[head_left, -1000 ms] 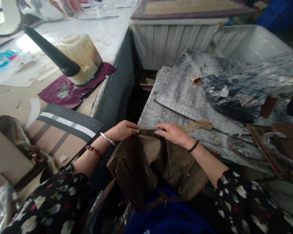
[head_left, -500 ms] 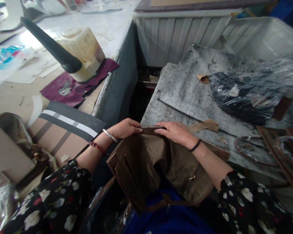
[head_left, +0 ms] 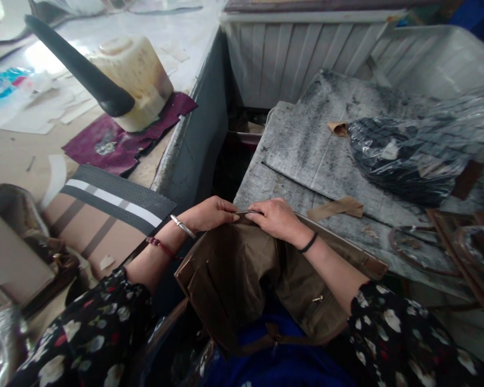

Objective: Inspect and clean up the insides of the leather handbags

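Note:
An unfinished brown bag (head_left: 242, 258) lies across my lap, its fabric lining spread towards me. At its far edge my left hand (head_left: 213, 214) pinches the rim between thumb and fingers. Close beside it on the right, my right hand (head_left: 275, 219) pinches the same edge, the two sets of fingertips a small gap apart. A small zipper pull (head_left: 318, 299) shows on the lining below my right forearm. What lies under my fingertips is hidden.
Left, a worktable (head_left: 197, 64) bears a stained plastic container (head_left: 145, 80) with a dark-handled tool (head_left: 80, 70) on a maroon scrap (head_left: 92, 145). Right, a grey board (head_left: 302, 145) holds a plastic-wrapped bundle (head_left: 403, 156) and a tan strip (head_left: 336, 208). White bins (head_left: 302, 59) stand behind.
My right hand has slid left along the bag's edge, closer to my left hand, and its fingers are more curled. My left hand stays at nearly the same spot.

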A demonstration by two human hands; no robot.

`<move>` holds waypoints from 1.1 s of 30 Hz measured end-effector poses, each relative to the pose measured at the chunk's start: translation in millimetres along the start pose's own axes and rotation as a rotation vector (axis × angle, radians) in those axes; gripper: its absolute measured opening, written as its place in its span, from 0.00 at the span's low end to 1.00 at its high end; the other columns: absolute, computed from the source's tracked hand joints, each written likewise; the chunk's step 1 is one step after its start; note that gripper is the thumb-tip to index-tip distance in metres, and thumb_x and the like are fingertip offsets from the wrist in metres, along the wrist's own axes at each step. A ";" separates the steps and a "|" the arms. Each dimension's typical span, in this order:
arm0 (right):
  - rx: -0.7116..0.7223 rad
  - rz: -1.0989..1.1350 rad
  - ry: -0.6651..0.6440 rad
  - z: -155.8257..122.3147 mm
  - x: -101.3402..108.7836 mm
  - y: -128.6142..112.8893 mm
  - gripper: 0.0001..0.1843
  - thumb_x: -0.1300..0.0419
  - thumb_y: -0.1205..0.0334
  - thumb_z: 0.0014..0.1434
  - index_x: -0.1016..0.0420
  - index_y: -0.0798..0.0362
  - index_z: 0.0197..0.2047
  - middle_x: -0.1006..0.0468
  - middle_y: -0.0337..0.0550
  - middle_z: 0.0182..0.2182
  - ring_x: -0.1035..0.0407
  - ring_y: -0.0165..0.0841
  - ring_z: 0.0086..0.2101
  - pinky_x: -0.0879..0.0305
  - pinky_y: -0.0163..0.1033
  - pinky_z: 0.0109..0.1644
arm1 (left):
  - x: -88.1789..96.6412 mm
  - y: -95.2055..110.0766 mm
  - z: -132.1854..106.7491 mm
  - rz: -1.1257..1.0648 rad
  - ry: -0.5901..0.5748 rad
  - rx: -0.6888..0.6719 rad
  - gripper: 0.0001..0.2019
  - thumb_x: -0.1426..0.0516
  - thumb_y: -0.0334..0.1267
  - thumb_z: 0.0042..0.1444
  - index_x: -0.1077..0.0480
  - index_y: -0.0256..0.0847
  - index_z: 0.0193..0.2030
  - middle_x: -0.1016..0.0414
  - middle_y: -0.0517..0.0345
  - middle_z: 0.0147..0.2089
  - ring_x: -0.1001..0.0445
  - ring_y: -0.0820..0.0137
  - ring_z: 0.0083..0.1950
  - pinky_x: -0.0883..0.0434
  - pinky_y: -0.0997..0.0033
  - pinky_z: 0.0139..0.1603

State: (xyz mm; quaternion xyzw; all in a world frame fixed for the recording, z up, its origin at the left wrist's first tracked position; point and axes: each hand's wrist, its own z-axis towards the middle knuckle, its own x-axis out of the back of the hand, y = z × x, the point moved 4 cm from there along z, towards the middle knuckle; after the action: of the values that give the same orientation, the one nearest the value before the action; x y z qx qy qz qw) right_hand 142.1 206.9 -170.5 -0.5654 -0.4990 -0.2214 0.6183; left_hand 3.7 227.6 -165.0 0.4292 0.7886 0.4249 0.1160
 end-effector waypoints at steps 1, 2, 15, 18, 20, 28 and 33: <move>-0.010 -0.021 0.008 0.7 -0.4 -1.5 0.13 0.49 0.55 0.58 0.25 0.49 0.36 0.23 0.40 0.31 0.30 0.33 0.35 0.43 0.35 0.40 | 0.9 -0.8 0.4 0.013 0.018 0.004 0.15 0.45 0.40 0.44 0.26 0.34 0.37 0.24 0.59 0.31 0.29 0.69 0.33 0.32 0.73 0.34; -0.021 -0.037 0.011 1.0 -0.4 -2.3 0.14 0.50 0.55 0.58 0.25 0.49 0.35 0.23 0.42 0.31 0.30 0.34 0.35 0.43 0.36 0.40 | 1.8 -1.5 0.8 0.025 0.035 0.007 0.16 0.45 0.40 0.44 0.27 0.34 0.37 0.24 0.59 0.31 0.29 0.69 0.32 0.32 0.73 0.34; -0.030 0.315 -0.200 -14.7 11.9 54.2 0.12 0.45 0.64 0.52 0.27 0.58 0.40 0.24 0.46 0.37 0.32 0.37 0.38 0.40 0.37 0.42 | 8.7 -6.3 6.2 0.171 0.101 -0.062 0.16 0.47 0.41 0.45 0.26 0.34 0.36 0.24 0.56 0.31 0.28 0.65 0.34 0.33 0.73 0.32; -0.018 0.353 -0.244 -13.7 7.8 56.4 0.11 0.47 0.64 0.53 0.26 0.59 0.37 0.24 0.43 0.32 0.31 0.35 0.34 0.39 0.35 0.37 | 9.0 -4.7 7.4 0.181 0.108 -0.063 0.16 0.47 0.40 0.44 0.25 0.34 0.36 0.24 0.57 0.31 0.28 0.66 0.34 0.34 0.74 0.33; -0.011 0.370 -0.253 -13.6 5.8 56.8 0.11 0.48 0.63 0.53 0.27 0.59 0.33 0.24 0.41 0.29 0.32 0.33 0.31 0.40 0.34 0.34 | 9.8 -4.9 7.6 0.179 0.113 -0.064 0.16 0.47 0.40 0.44 0.25 0.34 0.35 0.24 0.57 0.31 0.29 0.66 0.34 0.34 0.74 0.33; 0.017 0.384 -0.209 -15.8 2.3 56.6 0.12 0.49 0.59 0.54 0.27 0.56 0.31 0.26 0.39 0.27 0.33 0.32 0.30 0.40 0.34 0.34 | 10.6 -11.0 12.0 0.188 0.142 -0.070 0.15 0.47 0.40 0.43 0.25 0.34 0.34 0.25 0.58 0.28 0.30 0.67 0.32 0.36 0.75 0.31; -0.006 0.329 -0.142 -17.4 0.4 57.5 0.15 0.52 0.58 0.56 0.28 0.56 0.32 0.26 0.42 0.28 0.33 0.34 0.31 0.39 0.36 0.36 | 7.6 -5.9 14.7 0.214 0.142 -0.097 0.13 0.47 0.39 0.43 0.25 0.34 0.30 0.28 0.60 0.24 0.32 0.69 0.29 0.38 0.75 0.28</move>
State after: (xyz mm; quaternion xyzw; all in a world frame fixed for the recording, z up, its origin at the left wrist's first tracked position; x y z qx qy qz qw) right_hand 196.8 206.1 -195.3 -0.6555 -0.4415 -0.0780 0.6078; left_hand 3.7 240.3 -177.1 0.4735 0.7229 0.5020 0.0345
